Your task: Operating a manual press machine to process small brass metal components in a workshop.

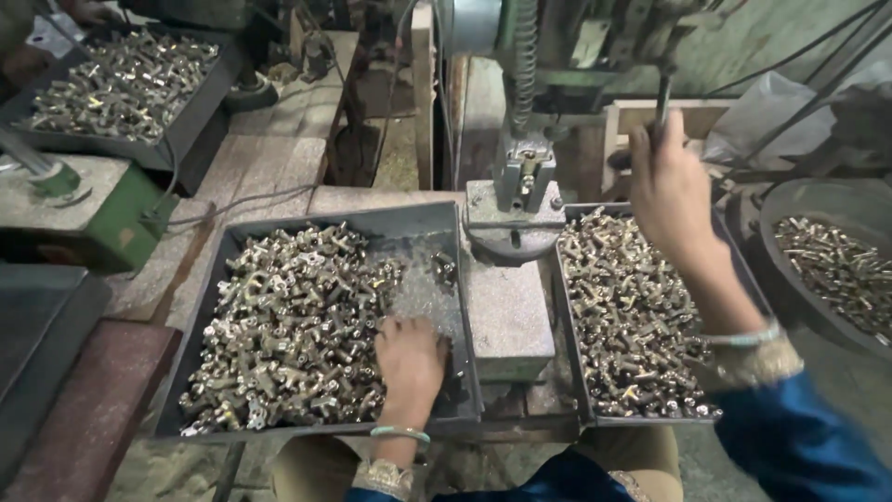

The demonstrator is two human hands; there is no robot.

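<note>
Metal fittings [288, 325] are lying heaped in a dark tray [214, 279] on the worktop; the left hand [409, 358] is resting among them, its grip hidden. The right hand [669, 186] is wrapping its fingers round the press lever [663, 93].

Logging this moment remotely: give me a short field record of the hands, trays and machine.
left hand: palm down among the small metal parts in the left tray
right hand: raised, gripping the press lever
press: stands on a block between the trays
right tray: heaped with similar metal parts
round pan: far right, partly filled with parts
far tray: upper left, also full
</note>
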